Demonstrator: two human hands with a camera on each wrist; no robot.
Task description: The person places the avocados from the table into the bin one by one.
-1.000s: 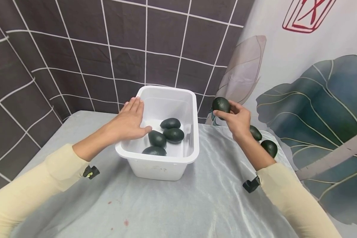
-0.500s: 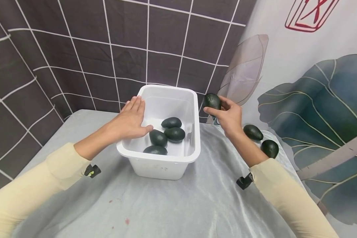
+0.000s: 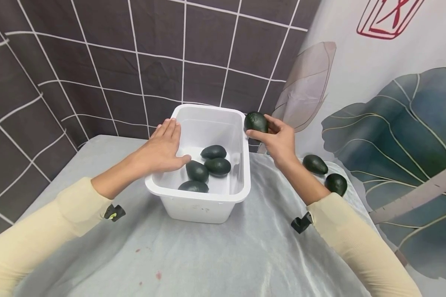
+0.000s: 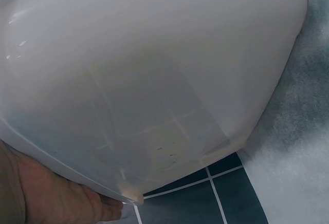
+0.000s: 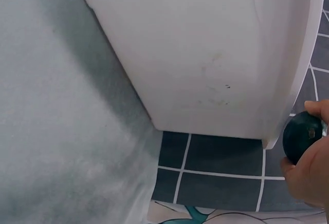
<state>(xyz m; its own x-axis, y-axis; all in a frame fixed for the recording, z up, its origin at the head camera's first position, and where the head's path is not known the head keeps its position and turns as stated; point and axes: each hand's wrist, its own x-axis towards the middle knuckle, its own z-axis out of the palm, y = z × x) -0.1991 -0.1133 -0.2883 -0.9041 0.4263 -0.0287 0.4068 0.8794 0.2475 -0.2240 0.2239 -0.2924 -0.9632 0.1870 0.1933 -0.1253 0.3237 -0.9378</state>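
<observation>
My right hand grips a dark green avocado between thumb and fingers, right at the right rim of a white plastic tub. In the right wrist view this avocado shows beside the tub's rim. My left hand lies flat with straight fingers along the tub's left rim, its thumb reaching over the inside. Several avocados lie together on the tub's floor. From the left wrist, part of the left hand shows against the tub's outer wall.
Two more avocados, one behind the other, lie on the right side of the table, near the right forearm. A grey cloth covers the table. Behind the tub hangs a dark curtain with white grid lines; a patterned one hangs on the right.
My right hand has carried the avocado leftward and slightly up, from right of the tub to its rim. The left hand stays in place on the tub.
</observation>
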